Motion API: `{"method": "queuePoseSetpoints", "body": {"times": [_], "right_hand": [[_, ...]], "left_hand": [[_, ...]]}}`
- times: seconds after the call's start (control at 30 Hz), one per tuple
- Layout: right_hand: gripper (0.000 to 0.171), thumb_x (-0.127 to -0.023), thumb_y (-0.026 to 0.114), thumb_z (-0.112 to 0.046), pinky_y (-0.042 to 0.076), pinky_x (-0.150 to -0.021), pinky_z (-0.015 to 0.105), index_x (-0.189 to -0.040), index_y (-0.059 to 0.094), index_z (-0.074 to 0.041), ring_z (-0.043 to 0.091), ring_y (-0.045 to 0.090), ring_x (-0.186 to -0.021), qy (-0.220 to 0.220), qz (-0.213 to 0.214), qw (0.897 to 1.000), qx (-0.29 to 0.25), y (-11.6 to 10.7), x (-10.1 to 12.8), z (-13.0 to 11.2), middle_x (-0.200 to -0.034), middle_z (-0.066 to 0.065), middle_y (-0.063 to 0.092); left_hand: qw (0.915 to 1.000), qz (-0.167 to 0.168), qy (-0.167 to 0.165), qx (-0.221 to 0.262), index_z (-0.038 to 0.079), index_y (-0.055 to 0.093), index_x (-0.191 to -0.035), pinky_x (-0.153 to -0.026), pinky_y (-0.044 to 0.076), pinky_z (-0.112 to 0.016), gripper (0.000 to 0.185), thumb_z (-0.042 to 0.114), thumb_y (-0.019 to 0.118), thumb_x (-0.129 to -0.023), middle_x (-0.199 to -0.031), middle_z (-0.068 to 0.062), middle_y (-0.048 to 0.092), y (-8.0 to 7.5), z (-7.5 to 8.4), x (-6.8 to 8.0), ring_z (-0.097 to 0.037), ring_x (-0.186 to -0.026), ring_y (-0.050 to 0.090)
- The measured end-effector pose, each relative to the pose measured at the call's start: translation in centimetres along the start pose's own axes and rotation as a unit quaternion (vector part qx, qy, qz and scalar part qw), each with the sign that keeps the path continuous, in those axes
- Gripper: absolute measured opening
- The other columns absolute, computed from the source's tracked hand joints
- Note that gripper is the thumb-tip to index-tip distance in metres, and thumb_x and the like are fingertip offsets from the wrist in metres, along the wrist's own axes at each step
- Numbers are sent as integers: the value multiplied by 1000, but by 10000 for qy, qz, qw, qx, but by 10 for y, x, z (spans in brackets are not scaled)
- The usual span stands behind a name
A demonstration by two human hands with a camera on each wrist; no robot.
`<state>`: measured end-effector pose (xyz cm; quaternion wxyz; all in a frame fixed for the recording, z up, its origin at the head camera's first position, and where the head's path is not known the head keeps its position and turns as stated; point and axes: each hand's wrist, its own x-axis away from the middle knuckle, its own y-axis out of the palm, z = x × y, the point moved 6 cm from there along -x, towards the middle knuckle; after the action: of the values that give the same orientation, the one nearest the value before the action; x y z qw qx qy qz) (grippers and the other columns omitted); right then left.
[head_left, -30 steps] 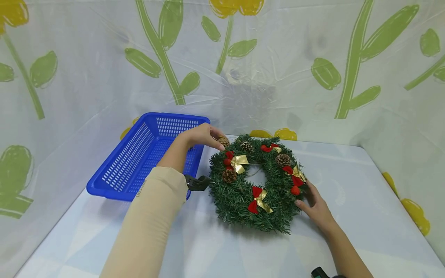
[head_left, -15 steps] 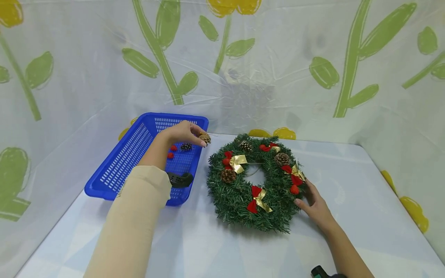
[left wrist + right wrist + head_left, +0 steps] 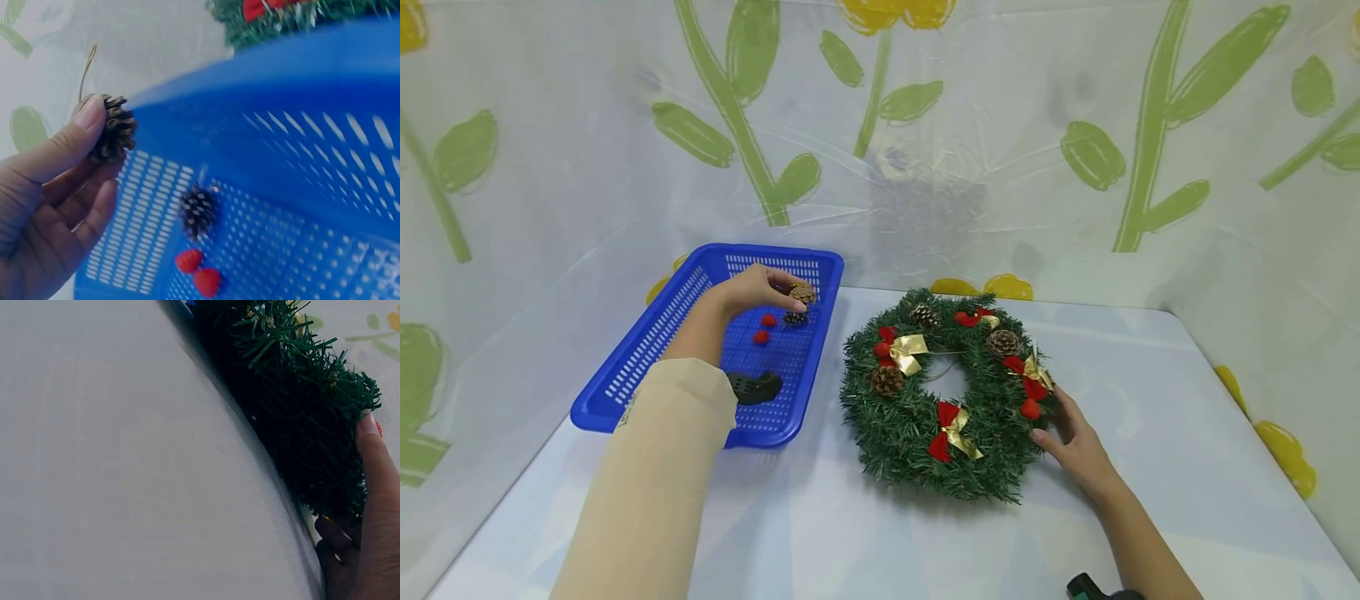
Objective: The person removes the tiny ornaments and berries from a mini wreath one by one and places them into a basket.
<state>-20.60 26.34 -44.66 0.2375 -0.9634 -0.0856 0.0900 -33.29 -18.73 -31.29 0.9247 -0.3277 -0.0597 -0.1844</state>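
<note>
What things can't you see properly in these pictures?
- Right hand: in the head view the wreath covers its fingertips; the right wrist view cuts the hand at the edge.
- Black thing in the basket: the left sleeve partly covers it, so what it is stays unclear.
- Dark object at the bottom of the head view: cut off by the edge.
- Left wrist view: the basket wall hides most of the wreath.

Your left hand (image 3: 44, 206) pinches a brown pine cone (image 3: 111, 128) with a gold hanging loop, held above the blue basket (image 3: 300, 131) near its rim. On the basket's perforated floor lie a darker pine cone (image 3: 198, 212) and, just beside it, two red berries (image 3: 199, 272). A green wreath (image 3: 275, 15) edges past the far rim.
</note>
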Motion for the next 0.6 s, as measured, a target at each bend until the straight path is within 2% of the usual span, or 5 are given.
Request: {"method": "queuePoseSetpoints", "body": {"times": [0.1,0.43,0.6], "right_hand": [[78,-92,58,-7,22,-90,-4,-149,6,4,56,23,-131,12,16,10000,1,0,0,1,-145,40,21],[80,-92,59,-10,21,-89,-4,-150,6,3,56,22,-131,137,9,9998,114,0,0,-2,-146,39,20],[79,-92,59,-9,21,-89,-4,-150,6,3,57,23,-130,136,19,9998,151,0,1,-1,-145,40,21]], "left_hand": [[9999,106,-32,35,1,52,-134,-110,28,-53,57,22,72,-85,-132,-22,51,-2,-10,2,-35,-125,43],[9978,644,-174,-60,-2,55,-127,-107,32,-53,53,21,74,-83,-125,-24,55,-9,-49,3,-36,-119,48],[9959,792,-307,327,-2,51,-132,-110,28,-53,58,20,73,-84,-130,-25,51,-4,-65,1,-37,-123,45]]}}
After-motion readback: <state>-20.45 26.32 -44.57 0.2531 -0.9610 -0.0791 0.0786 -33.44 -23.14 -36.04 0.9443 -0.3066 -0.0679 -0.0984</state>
